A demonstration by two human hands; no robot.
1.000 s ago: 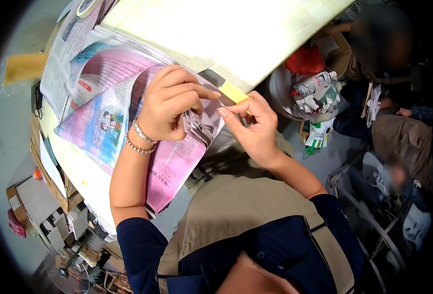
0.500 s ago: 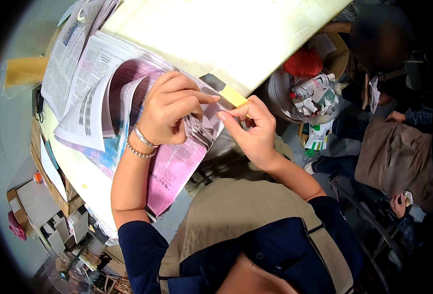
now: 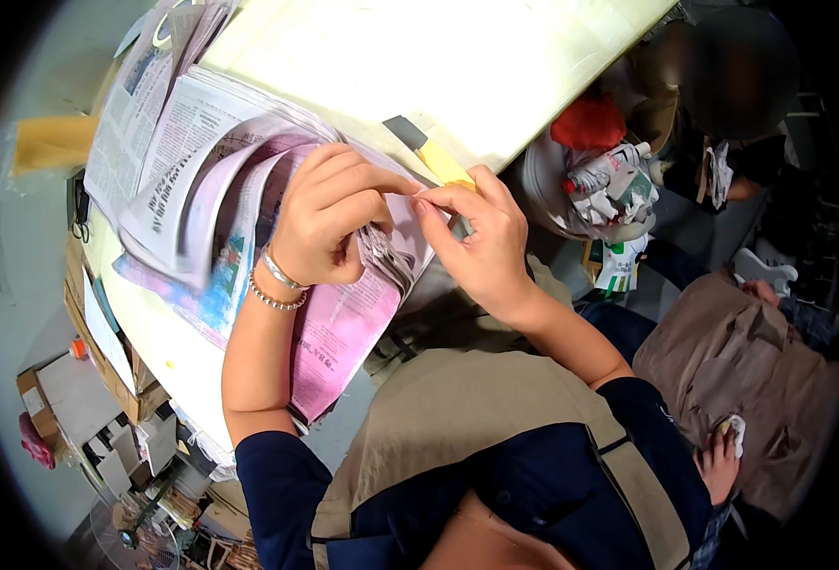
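Observation:
A stack of newspaper sheets (image 3: 201, 180), grey and pink printed, lies on the pale table (image 3: 362, 57). My left hand (image 3: 329, 223), with two bracelets at the wrist, rests on the stack's near corner and pinches a sheet's edge. My right hand (image 3: 476, 237) meets it fingertip to fingertip at the same paper corner. Pink pages (image 3: 343, 332) hang over the table edge below my left hand. A yellow and black utility knife (image 3: 434, 152) lies on the table just beyond my right fingers.
A bin (image 3: 600, 180) of crumpled paper and red scrap stands right of the table. Another person (image 3: 733, 332) in brown sits at the right. Cardboard boxes (image 3: 49, 408) and clutter fill the floor at lower left. A tape roll (image 3: 168, 24) lies top left.
Upper sheets of the stack have lifted and fanned leftward, blurred in motion. Both hands have stayed pinched at the paper corner.

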